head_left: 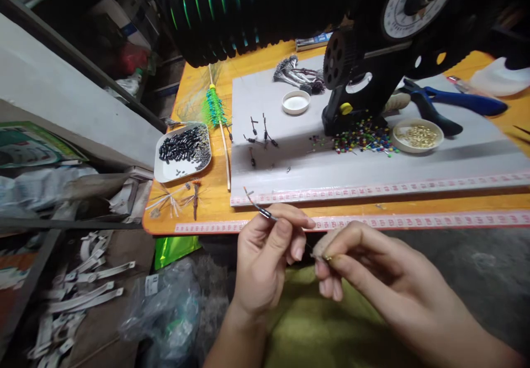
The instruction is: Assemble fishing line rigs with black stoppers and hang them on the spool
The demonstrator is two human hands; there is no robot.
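Observation:
My left hand (pixel 265 246), closed in a pinch, holds a thin line with a shiny black tube bead (pixel 265 212) on it, its free end pointing up and left. Close beside it, my right hand (pixel 364 263) pinches a tiny gold-coloured metal piece (pixel 327 258) between thumb and forefinger. A beige cover (pixel 325 242) shows at these fingertips; whether it is worn on a finger cannot be made out. Similar black pieces with short wires (pixel 252 158) lie on the grey board (pixel 290 183) beyond. A shallow dish of gold-coloured pieces (pixel 418 136) stands at the right.
A white tray of black tube beads (pixel 184 150) sits at the table's left. Coloured-head pins (pixel 364 138) are heaped by a black machine (pixel 360 92). Blue-handled pliers (pixel 464 100), a small white lid (pixel 295 103) and measuring tapes (pixel 397 221) lie around the board.

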